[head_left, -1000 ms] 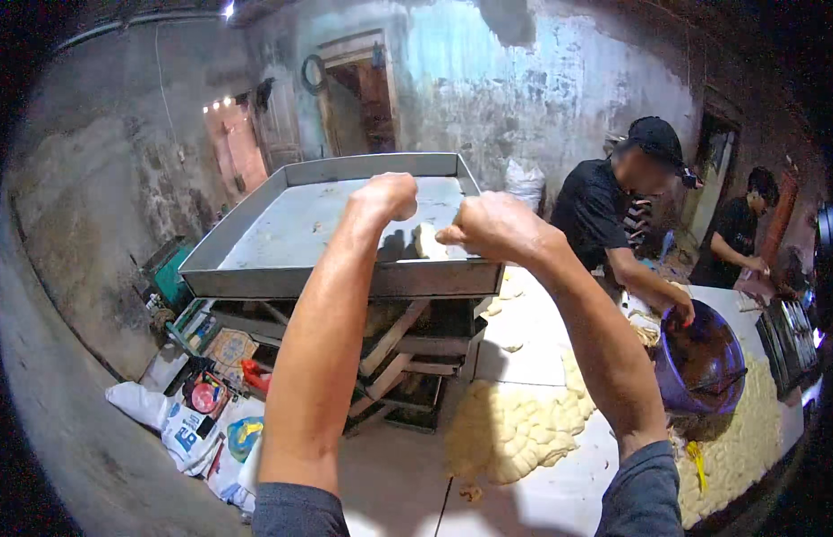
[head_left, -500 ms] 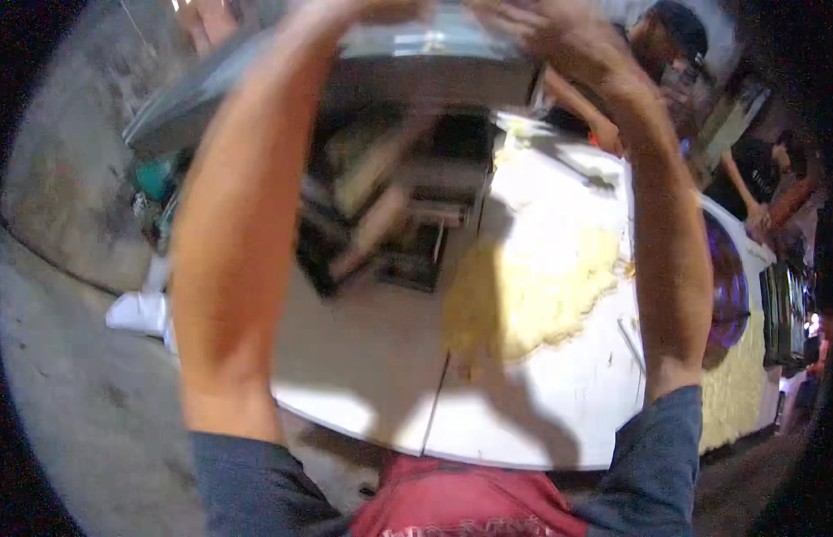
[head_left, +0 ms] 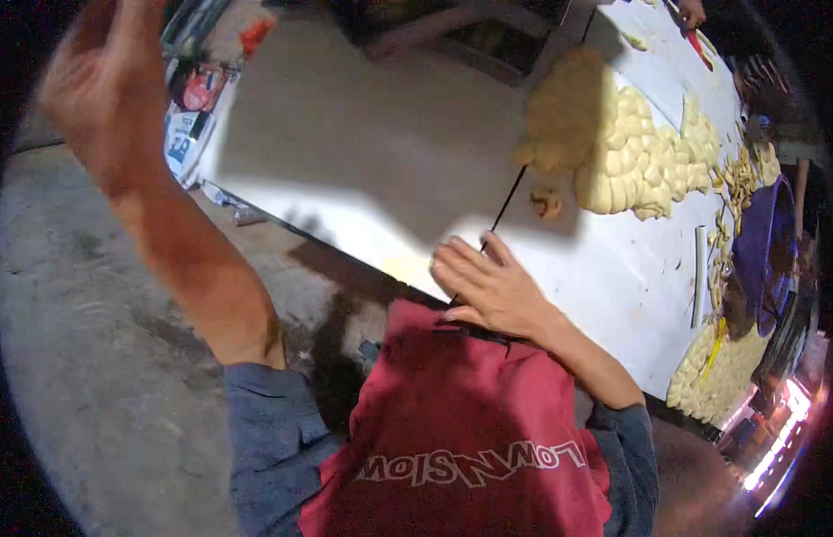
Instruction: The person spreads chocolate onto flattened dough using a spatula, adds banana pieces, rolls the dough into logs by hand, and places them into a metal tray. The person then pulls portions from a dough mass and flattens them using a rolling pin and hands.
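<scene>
Right hand (head_left: pixel 493 291) is spread flat, palm down, its fingers straight and pointing left, the thumb held apart on the side nearer the body. It lies over the near edge of the white desk (head_left: pixel 613 295), just above the wearer's red shirt front (head_left: pixel 470 403); whether the skin touches the surface cannot be told. Left hand (head_left: pixel 99 85) is raised at the upper left, beyond the desk's side, blurred and dim, so how far its fingers are curled cannot be made out.

A second ago both hands were up together at a wide metal tray, the right one beside a pale lump in it. Now they are well apart: the right has come down to the desk edge, the left has swung outward, and the view has tipped lower, leaving the tray out of sight.

Pale yellow dough pieces (head_left: pixel 636 161) lie crowded together on the desk, past the right hand and to its right, partly in shadow. One small browned piece (head_left: pixel 546 203) sits just beside them. Near the right edge stands a purple tub (head_left: pixel 752 237), its inside too dark to read. Thin dough strips (head_left: pixel 737 192) lie next to it. At the left, a white-and-blue bag (head_left: pixel 184 143) rests beside the desk, its contents hidden.
</scene>
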Tool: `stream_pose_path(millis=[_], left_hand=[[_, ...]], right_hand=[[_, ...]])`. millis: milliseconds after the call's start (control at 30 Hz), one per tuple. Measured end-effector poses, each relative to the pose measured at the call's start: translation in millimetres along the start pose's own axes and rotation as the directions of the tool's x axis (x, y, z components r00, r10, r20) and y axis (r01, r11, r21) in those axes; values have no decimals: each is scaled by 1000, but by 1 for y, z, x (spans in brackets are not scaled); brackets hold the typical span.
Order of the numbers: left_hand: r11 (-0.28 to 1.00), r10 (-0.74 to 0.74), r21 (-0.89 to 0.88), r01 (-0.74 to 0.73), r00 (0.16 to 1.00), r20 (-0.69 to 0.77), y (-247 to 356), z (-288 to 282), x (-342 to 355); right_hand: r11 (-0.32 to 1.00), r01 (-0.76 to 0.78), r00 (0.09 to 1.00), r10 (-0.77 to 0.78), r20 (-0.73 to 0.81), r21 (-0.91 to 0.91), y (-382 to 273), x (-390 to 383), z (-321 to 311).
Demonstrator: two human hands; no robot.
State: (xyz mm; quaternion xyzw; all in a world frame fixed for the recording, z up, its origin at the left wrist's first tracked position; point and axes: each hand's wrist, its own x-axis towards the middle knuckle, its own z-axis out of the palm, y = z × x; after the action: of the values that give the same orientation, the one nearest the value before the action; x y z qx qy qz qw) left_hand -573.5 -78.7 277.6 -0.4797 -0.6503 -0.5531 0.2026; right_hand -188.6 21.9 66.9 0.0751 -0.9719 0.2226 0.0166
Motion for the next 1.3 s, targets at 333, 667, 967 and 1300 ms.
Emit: stream_pose_path(millis=[333,667,967,1300], left_hand=[[794,-602,194,576,790,114,10,-29,-184],[713,-691,79,696,679,248,18,-7,-232],[813,-558,182,553,654,511,106,77,-239],[911,-257,34,411,503,825,250,234,-247]], right_hand=[[879,-464,860,418,-293,-110,2,-98,5],[662,-749,653,744,-138,29,-19,-123,30],[-72,-997,-78,908,-411,32,26,-339,17],[534,-839,524,747,-410,-99,85,-293,-19]])
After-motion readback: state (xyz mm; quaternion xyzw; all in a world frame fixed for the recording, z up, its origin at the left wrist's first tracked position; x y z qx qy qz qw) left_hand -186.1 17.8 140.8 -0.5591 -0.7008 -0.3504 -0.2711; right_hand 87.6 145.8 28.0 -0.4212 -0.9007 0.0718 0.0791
